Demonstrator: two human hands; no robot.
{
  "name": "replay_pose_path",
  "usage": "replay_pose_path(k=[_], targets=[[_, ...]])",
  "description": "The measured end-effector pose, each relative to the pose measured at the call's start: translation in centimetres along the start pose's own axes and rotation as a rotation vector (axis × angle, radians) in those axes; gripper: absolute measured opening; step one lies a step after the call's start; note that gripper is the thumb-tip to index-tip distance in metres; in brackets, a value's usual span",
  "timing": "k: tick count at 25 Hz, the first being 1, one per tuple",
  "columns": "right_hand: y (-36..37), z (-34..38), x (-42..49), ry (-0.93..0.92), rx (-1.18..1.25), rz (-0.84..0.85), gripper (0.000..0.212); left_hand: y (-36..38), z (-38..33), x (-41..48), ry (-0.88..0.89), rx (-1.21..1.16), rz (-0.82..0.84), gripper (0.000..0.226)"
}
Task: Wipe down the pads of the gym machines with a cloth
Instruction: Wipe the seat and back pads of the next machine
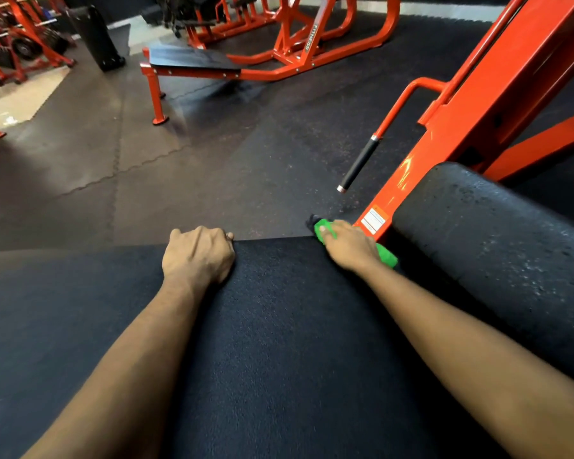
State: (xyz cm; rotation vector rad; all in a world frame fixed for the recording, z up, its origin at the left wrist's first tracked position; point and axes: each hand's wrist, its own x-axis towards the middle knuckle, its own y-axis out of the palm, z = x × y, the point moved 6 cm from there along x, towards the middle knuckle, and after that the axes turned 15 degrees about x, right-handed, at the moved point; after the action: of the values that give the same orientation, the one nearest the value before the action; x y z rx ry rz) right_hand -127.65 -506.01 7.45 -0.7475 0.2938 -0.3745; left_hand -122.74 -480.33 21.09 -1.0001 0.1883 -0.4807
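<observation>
Two hands in view, one cloth, two pads up close. The left hand [198,256] is knuckles-up, fingers curled down over the far edge of the flat pad [279,326] and gripping it, forearm stretched straight along the pad's surface. The right hand [347,245] is out at the pad's far right corner, closed down on the green cloth [387,256], with one fingertip lying on top of it. Green shows on both sides of that grip: a bunch ahead of the fingers, a strip trailing back by the wrist. The cloth is on the corner of the flat pad, well apart from the left hand's hold.

Just right of the cloth grip sits the roller pad [484,246], speckled and dusty-looking. Touching distance beyond the right knuckles, the orange frame [471,104] rises with one warning label [375,220]. One black handle [358,165] hangs above and beyond the cloth.

Far beyond both grips, across the rubber floor [146,154], a second orange machine [285,44] carries one black board [193,58]
</observation>
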Motion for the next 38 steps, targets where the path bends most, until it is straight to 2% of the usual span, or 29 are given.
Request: replay_pose_path(k=[2,4,6,8,10,12,14,18,21,23,26,29,33,38], targets=[[-1.4,-3.0,1.9,0.221,0.043,-0.036,0.059,-0.1,0.1,0.1,-0.015,0.002,-0.012,0.046],[-1.5,-2.8,1.8,0.24,0.053,-0.057,0.057,0.0,0.1,0.0,-0.023,0.002,-0.008,0.047],[-0.8,-0.1,0.1,0.102,0.066,-0.07,0.05,-0.1,0.0,-0.1,-0.03,-0.005,-0.007,0.047],[0.4,4.2,-2.7,-0.082,0.135,-0.015,0.045,-0.2,-0.1,-0.2,-0.032,-0.007,0.005,0.047],[2.0,9.1,-6.0,-0.339,0.112,0.05,0.045,-0.2,0.0,-0.1,-0.037,0.004,0.019,0.046],[2.9,11.1,-7.1,-0.476,0.068,0.05,0.048,-0.3,-0.2,-0.1,-0.036,0.021,0.021,0.043],[2.4,8.9,-5.3,-0.391,0.053,0.042,0.051,-0.3,0.0,-0.3,-0.038,0.022,0.027,0.044],[-0.7,-0.5,-0.2,0.02,0.007,0.012,0.053,0.1,-0.4,0.4,-0.066,-0.013,0.162,0.047],[-1.7,-2.7,0.8,0.16,0.065,-0.011,0.053,0.4,-5.2,1.8,0.045,-0.067,0.247,0.05],[-1.0,-2.6,-1.2,0.148,0.036,0.002,0.056,0.5,-8.2,2.5,0.106,-0.097,0.219,0.049],[-0.3,-3.7,-5.4,0.068,-0.007,-0.039,0.056,1.2,-9.2,3.6,0.1,-0.122,0.196,0.047],[-0.9,-5.6,-2.2,0.103,-0.003,0.055,0.061,1.5,-9.1,3.8,0.095,-0.091,0.167,0.046],[-1.9,-6.8,3.2,0.251,0.189,0.081,0.061,0.9,-9.0,3.4,0.087,-0.083,0.116,0.044],[-1.6,-7.0,-8.1,0.061,0.019,-0.045,0.052,1.0,-9.4,3.5,0.102,-0.074,0.121,0.044]])
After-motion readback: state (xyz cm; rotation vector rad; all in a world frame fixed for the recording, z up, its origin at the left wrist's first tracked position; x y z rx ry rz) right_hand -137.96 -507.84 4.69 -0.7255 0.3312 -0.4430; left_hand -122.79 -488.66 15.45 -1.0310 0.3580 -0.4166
